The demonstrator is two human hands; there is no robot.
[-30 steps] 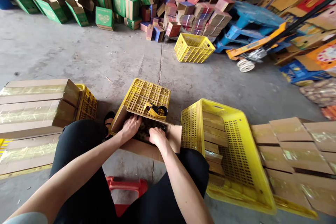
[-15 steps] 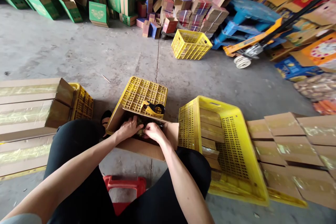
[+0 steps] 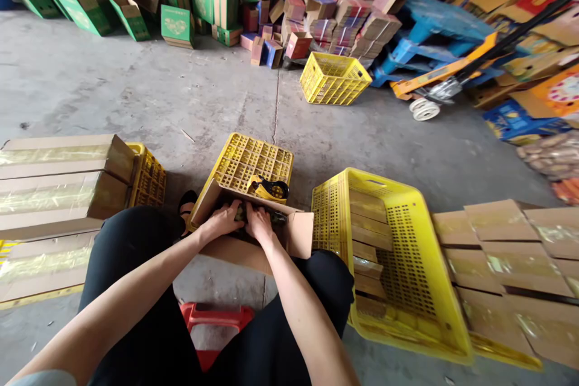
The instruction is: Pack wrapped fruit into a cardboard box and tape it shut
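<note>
An opened cardboard box [image 3: 244, 256] rests between my knees with its flaps up. My left hand [image 3: 225, 219] reaches in from the left, fingers stretched over the dark contents. Beside it my right hand [image 3: 259, 223] presses down into the same box, its fingers extended and their tips partly hidden. What lies under both hands is dark and partly shiny, too shadowed to name. Just behind the box, a yellow and black tape dispenser [image 3: 270, 187] sits on an upturned yellow crate [image 3: 257, 160].
To my right stands a yellow crate [image 3: 409, 253] with small cartons inside, beside rows of taped cartons [image 3: 520, 253]. Taped boxes [image 3: 54, 193] are stacked at my left. A red stool [image 3: 217, 316] shows below me. Further off are another yellow crate [image 3: 335, 78] and a pallet jack [image 3: 446, 81].
Both hands stay in the box; my right hand's fingers have gone from bent together to stretched forward and pressing down. The view has shifted slightly, moving the scene a little right.
</note>
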